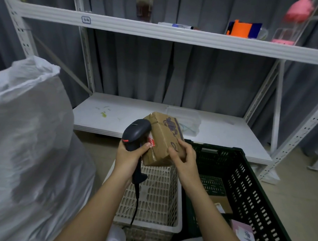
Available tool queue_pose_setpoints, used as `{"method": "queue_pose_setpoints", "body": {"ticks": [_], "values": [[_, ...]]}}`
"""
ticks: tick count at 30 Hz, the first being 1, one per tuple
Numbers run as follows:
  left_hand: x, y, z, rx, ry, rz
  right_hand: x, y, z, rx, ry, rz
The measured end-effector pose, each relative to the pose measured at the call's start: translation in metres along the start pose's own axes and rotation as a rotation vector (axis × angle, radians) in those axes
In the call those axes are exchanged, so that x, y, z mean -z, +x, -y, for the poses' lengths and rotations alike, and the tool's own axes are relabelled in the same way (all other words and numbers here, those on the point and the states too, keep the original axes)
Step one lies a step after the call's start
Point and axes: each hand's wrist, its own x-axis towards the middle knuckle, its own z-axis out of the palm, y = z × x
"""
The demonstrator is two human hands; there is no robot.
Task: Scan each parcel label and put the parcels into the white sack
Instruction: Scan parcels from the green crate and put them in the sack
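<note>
Brown taped parcel [163, 140] tilted, white sack [29, 142] upright

Scanner [135, 132] hides most of the parcel [162, 142] label.

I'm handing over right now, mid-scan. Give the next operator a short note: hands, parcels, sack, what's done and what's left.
Left hand grips the barcode scanner, its head against the cardboard parcel.
Right hand holds that parcel up over the white basket.
White sack stands at the left, top open.
Dark green crate at the right holds at least two more parcels.
Done: parcel picked up, scanner on it.
Left: finish the scan, sack it, then do the crate's parcels.
</note>
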Motion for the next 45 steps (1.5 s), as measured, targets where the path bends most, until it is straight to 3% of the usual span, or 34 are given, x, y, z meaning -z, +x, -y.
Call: {"method": "queue_pose_setpoints", "body": {"ticks": [4, 7, 9, 12, 15, 19, 23, 27, 31, 35, 41, 45], "values": [[-0.002, -0.001, -0.001, 0.006, -0.019, 0.058, -0.003, -0.004, 0.001, -0.129, 0.032, 0.03], [-0.004, -0.001, -0.001, 0.05, -0.047, 0.108, -0.005, -0.003, 0.004, -0.294, 0.347, -0.006], [-0.006, -0.001, 0.0, 0.023, -0.018, 0.035, -0.001, 0.0, 0.005, -0.366, 0.557, 0.026], [-0.008, -0.001, 0.001, 0.004, -0.004, 0.008, 0.005, 0.001, 0.009, -0.414, 0.68, 0.069], [-0.009, -0.001, 0.002, 0.026, -0.06, 0.042, 0.003, 0.0, 0.007, -0.381, 0.597, 0.072], [-0.009, -0.002, 0.0, -0.015, -0.029, -0.004, 0.011, 0.006, 0.006, -0.23, 0.545, -0.039], [-0.007, 0.0, -0.001, -0.072, 0.03, -0.027, 0.017, 0.004, 0.009, -0.156, 0.342, 0.087], [-0.008, -0.001, 0.002, -0.099, 0.074, -0.007, 0.011, -0.002, 0.003, -0.208, 0.18, 0.195], [-0.006, 0.003, -0.001, -0.102, 0.098, -0.062, 0.02, 0.005, 0.005, -0.224, 0.245, 0.086], [0.003, 0.008, -0.005, -0.121, 0.12, -0.09, 0.035, 0.007, 0.001, -0.305, 0.092, 0.131], [0.003, 0.004, -0.003, -0.073, 0.15, 0.001, 0.021, 0.007, 0.002, -0.224, 0.156, -0.198], [0.002, 0.003, -0.002, -0.055, 0.136, -0.001, 0.023, 0.005, 0.004, -0.126, 0.201, -0.026]]}}
